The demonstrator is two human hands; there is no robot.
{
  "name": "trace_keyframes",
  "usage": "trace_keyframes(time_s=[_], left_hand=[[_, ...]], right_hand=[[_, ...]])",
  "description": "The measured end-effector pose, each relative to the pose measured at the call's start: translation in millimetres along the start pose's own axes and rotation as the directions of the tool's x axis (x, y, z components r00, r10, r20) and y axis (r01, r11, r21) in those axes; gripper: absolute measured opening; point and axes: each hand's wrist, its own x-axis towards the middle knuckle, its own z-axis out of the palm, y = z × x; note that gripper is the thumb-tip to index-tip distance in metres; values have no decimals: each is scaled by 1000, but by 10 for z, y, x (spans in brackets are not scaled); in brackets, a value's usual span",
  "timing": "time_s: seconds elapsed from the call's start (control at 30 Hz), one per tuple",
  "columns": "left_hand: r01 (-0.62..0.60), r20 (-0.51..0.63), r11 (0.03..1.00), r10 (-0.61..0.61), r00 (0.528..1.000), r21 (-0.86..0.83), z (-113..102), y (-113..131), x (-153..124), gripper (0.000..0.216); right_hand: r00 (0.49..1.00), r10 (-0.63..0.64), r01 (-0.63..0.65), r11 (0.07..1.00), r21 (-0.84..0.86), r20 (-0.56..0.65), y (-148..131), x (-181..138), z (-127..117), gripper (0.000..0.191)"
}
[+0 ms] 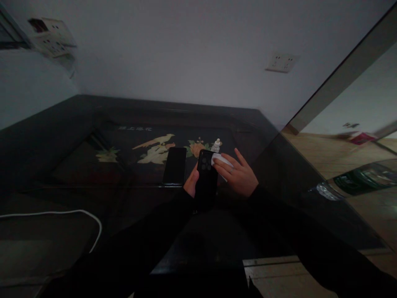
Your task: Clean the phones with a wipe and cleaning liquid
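Note:
My left hand (191, 183) grips a black phone (207, 182) by its left edge, its back with the camera lenses facing me. A white cloth or tissue (223, 159) is pinched under the fingers of my right hand (238, 173), pressed against the phone's upper right edge near the lenses. On the dark table just left of my left hand lies a second phone (174, 165), its dark face up. Right behind the held phone stands a small white dropper-type bottle (216, 145).
The dark glossy table (248, 120) bears a bird-and-flower picture (155, 151). At the right, a clear bottle with a green label (359, 179) stands by the table edge. A white cable (71, 212) runs at the left. Behind is a wall with a socket (281, 62).

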Motion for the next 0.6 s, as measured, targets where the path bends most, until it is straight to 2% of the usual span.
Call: trace_keyframes(time_s=[0.07,0.13,0.23,0.33,0.43,0.5,0.6], left_hand=[[-53,28,995,51,998,82,30,-18,-51,72],[-103,45,985,98,994,138,62,-24,-70,68],[-202,50,973,197,979,114,121,-35,-63,65],[-303,35,950,302,953,74,170,-56,-54,66],[-401,15,913,401,916,71,203,-81,-62,61],[-454,-6,885,457,889,103,220,-95,-68,58],[-481,-69,866,492,868,136,235,-97,-60,55]], right_hand=[[1000,-25,25,1000,17,5,67,-2,-27,38],[1000,2,-1,998,56,-21,39,-26,-14,39],[986,146,-134,982,130,-86,-181,-70,42,39],[931,345,-303,913,274,-121,-505,-63,50,36],[864,497,-424,803,418,-78,-758,-6,9,35],[835,543,-463,780,421,-87,-838,32,8,36],[808,570,-498,795,347,-147,-833,76,84,39]])
